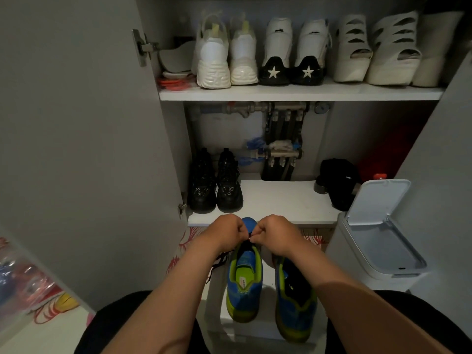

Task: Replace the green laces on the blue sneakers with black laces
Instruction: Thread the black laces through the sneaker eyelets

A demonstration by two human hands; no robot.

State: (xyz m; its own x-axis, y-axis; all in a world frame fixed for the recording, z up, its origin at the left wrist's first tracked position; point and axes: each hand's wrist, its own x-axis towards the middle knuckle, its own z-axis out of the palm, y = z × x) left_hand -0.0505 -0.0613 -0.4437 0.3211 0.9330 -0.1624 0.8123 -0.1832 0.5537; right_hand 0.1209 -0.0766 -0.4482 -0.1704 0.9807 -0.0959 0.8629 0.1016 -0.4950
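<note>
Two blue sneakers with lime green trim stand side by side on a white surface in front of me, heels toward me. Over the toe end of the left sneaker (244, 279), my left hand (224, 230) and my right hand (274, 232) are both closed, pinching a black lace (249, 236) between them. Loose black lace (217, 264) trails off the shoe's left side under my left forearm. The right sneaker (296, 302) lies partly under my right forearm, and dark lacing shows on it. No green lace is visible.
An open cupboard stands ahead. Its lower shelf (275, 200) holds black boots (214, 185) and a black item at the right. White shoes (224, 54) line the upper shelf. A white bin with its lid up (378, 226) stands at my right, the cupboard door at my left.
</note>
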